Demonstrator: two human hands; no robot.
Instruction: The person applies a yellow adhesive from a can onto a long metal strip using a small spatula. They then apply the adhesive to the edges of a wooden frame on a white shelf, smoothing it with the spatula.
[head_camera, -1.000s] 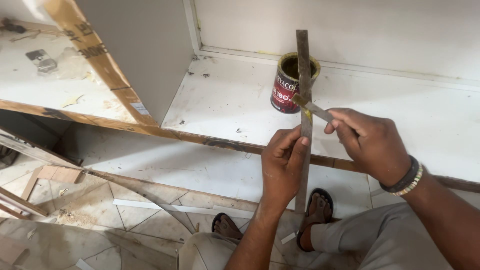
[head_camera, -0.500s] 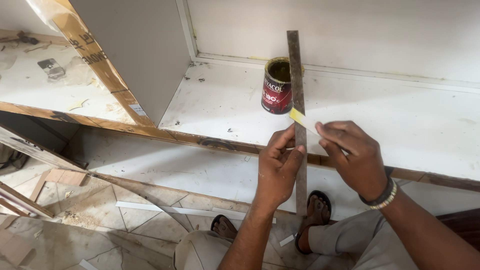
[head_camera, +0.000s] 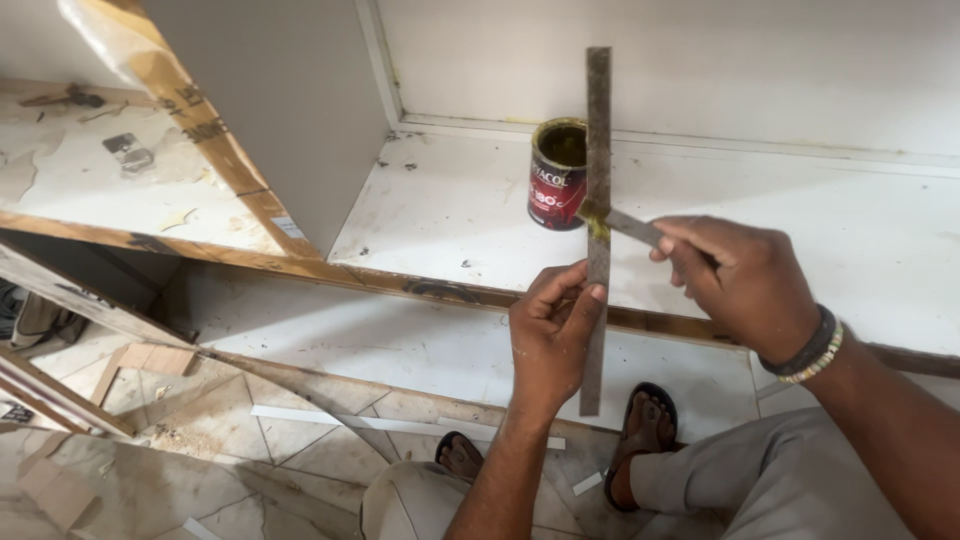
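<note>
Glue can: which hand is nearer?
Left. The left hand grips the long strip just below the glue can; the right hand holds a spreader farther off to its right.

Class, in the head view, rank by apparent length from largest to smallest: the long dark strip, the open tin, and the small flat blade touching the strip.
1. Long dark strip, held upright by the left hand.
2 and 3. Open tin and small flat blade in the right hand: too alike, blade partly hidden.

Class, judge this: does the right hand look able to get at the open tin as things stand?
Probably yes. The right hand, holding a small spreader, is near the tin; only the upright strip in the left hand partly crosses between.
</note>
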